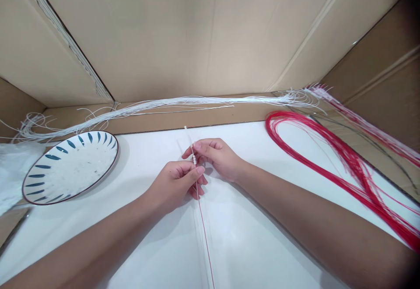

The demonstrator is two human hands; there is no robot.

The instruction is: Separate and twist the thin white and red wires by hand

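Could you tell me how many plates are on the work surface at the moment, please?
1. The plate, white with blue dashes round its rim, lies at the left of the white surface, left of the left hand. Others may lie outside the view.

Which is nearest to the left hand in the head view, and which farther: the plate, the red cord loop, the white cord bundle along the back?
From the left hand:
1. Plate, on the table to its left, nearest.
2. White cord bundle, behind it along the cardboard wall.
3. Red cord loop, far to the right beyond the right hand, farthest.
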